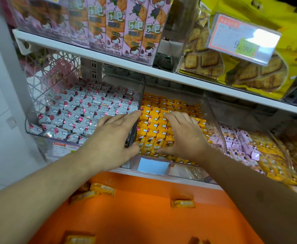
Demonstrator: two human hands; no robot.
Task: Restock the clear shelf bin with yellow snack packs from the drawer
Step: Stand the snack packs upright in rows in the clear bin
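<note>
- nearest the camera, an orange drawer [144, 208] lies open below the shelf, with a few loose yellow snack packs [182, 203] scattered on its floor, well apart from each other.
- above it, the clear shelf bin [213, 118] sits on the lower shelf, packed with rows of yellow packs [154, 124]; a pale blue label [153, 166] is on its front face.
- the left hand [112, 138] lies over the wall between this bin and the one beside it, fingers straight and together, pointing to the back, thumb down at the front edge of the yellow rows; it grips nothing.
- the right hand [183, 136] rests flat on top of the yellow rows, fingers spread and slightly bent, pressing the packs, not curled round any.
- to the left, a neighbouring clear bin holds white packs with red marks [80, 110]; to the right, another holds pink packs [239, 140] mixed with yellow ones.
- farther up, the upper shelf [109, 55] carries tall pink boxes [132, 29] and bags of square crackers [214, 62] behind a price tag [244, 37].
</note>
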